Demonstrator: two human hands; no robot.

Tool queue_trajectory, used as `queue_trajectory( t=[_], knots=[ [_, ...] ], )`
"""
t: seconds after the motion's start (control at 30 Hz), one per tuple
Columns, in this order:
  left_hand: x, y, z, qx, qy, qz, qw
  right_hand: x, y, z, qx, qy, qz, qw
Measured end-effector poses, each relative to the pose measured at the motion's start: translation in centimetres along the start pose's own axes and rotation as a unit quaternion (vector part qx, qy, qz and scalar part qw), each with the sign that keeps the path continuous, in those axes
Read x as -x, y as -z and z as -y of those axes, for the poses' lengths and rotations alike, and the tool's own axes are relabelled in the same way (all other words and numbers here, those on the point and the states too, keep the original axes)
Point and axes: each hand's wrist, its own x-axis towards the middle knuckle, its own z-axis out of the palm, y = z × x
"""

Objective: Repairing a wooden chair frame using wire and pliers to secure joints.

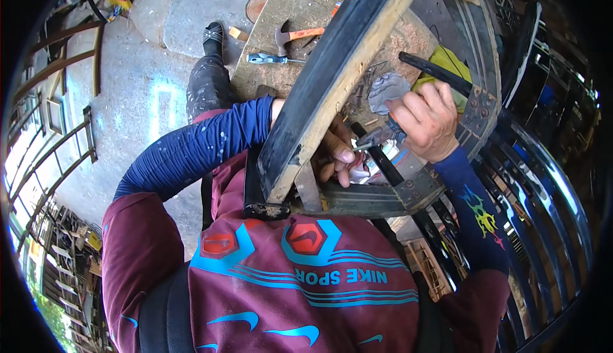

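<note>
A wooden frame with black-painted rails point(348, 72) leans across my lap, its pale bare edge facing right. My right hand point(424, 122) is closed around a grey metal tool that looks like pliers point(377, 138), with its jaws toward my left hand. Reaching from behind the rail, my left hand point(338, 154) has its thumb and fingers bent together at the jaw tips. A small thin piece seems to lie there, too small to name. The rail hides much of the left hand and wrist. A black slat point(386, 165) passes just under the jaws.
On the dusty work board point(271, 27) lie a hammer point(299, 33) with an orange handle and a blue-handled screwdriver point(268, 59). A grey crumpled cloth point(387, 90) and a yellow-green cloth point(450, 72) lie beyond my right hand. Black curved frames point(543, 161) crowd the right side.
</note>
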Motion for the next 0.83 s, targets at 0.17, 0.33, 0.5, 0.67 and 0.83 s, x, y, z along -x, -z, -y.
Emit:
queue_trajectory(
  t=[0.17,0.33,0.5,0.67,0.83],
  knots=[
    [0.1,0.6,-0.8,-0.052,0.027,0.018,0.998,-0.7,1.9,-0.1,-0.030,-0.005,0.143,0.989],
    [-0.3,1.4,0.6,0.047,-0.010,0.037,0.998,-1.5,3.5,0.2,-0.136,-0.081,0.272,0.949],
    [-0.3,1.0,0.9,0.068,-0.018,0.038,0.997,-2.2,3.7,-2.1,0.137,0.058,0.153,0.977],
    [0.1,0.9,0.5,0.067,-0.005,0.031,0.997,-0.7,3.7,-4.2,-0.376,-0.305,0.446,0.752],
    [-0.1,1.5,0.9,0.047,-0.048,0.048,0.997,-4.8,3.9,-4.3,-0.454,-0.297,0.740,0.398]
  ],
)
